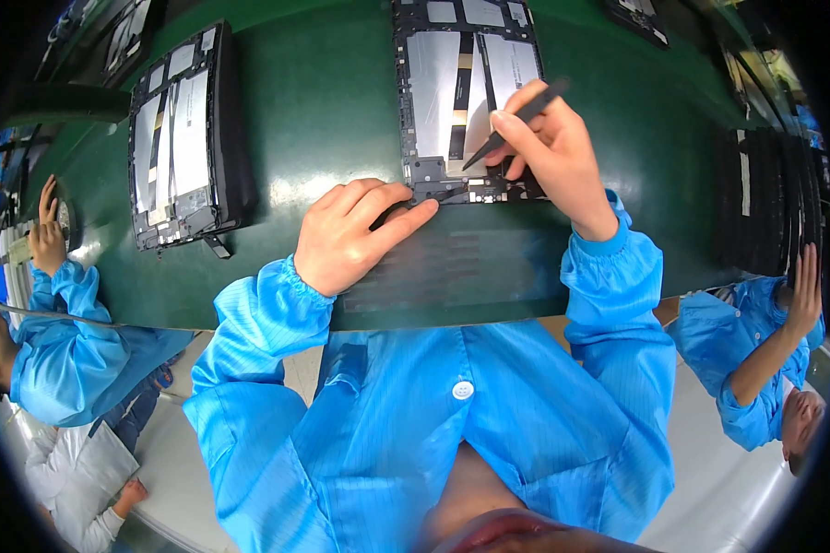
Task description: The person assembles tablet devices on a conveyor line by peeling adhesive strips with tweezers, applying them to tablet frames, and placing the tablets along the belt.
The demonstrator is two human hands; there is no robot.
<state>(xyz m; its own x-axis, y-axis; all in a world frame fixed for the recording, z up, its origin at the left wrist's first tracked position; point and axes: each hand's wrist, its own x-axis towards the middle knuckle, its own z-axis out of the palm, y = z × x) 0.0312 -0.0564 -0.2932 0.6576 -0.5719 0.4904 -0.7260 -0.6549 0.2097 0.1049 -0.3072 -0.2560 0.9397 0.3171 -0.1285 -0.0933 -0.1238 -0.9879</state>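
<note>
- Smock is filling the foreground.
- Tablet is lying opened on the table, far end cut off, tiny label print unreadable.
- Right hand is pinching a black tool.
- Left hand is resting half-curled at the tablet's near edge; whether it's gripping anything, I cannot tell.

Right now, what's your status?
Right hand holding black pointed tool, tip at opened tablet. Left hand at tablet's near left corner. Nothing visibly blocking tool.

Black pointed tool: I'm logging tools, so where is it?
In the head view's upper half, right of centre, the black pointed tool is in the right hand, its tip at the opened device's lower end.
</note>
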